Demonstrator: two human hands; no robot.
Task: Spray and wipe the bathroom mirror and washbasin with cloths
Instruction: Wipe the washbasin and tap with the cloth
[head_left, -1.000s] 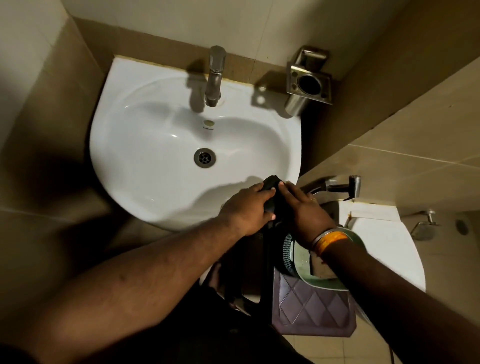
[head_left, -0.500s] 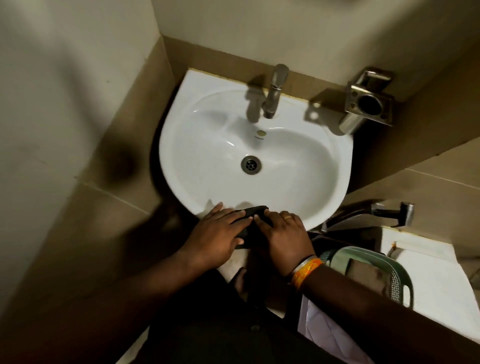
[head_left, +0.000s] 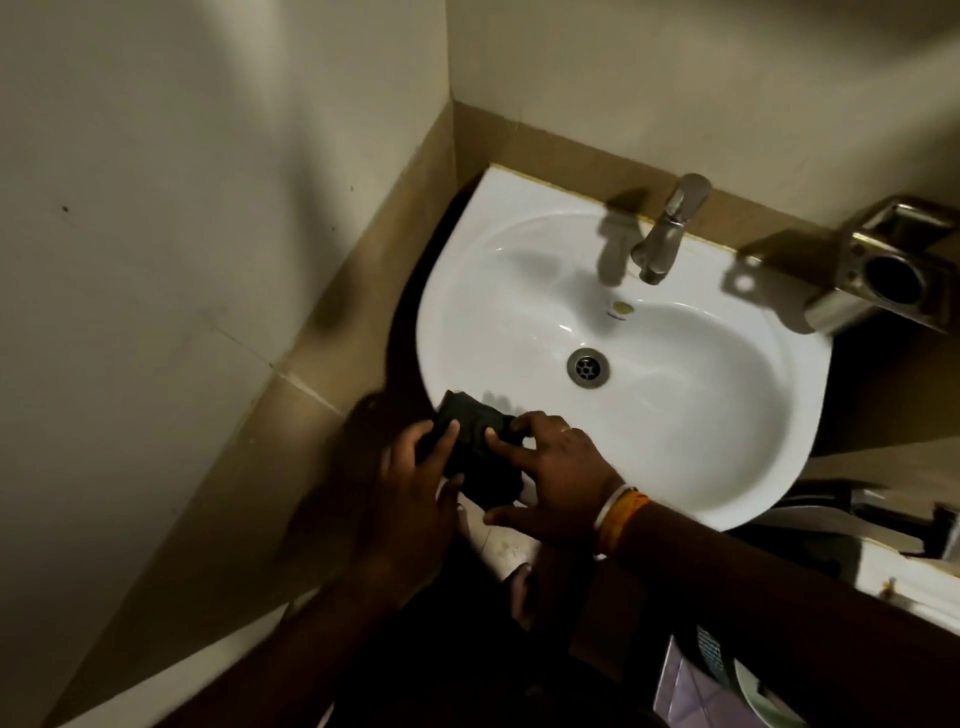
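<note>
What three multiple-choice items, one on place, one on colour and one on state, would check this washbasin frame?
1. Where is the cloth?
A. on the near left rim of the basin
B. over the drain
C. on the tap

2. What colour is the cloth?
A. white
B. black
C. yellow

3. Is water running from the tap?
A. yes, a full stream
B. no, none shows
C. yes, a spray

Key: 1 A, both hands, left hand and right hand, hold it at that rim; 2 B, it looks black against the white basin; 3 B, no stream shows below the spout.
</note>
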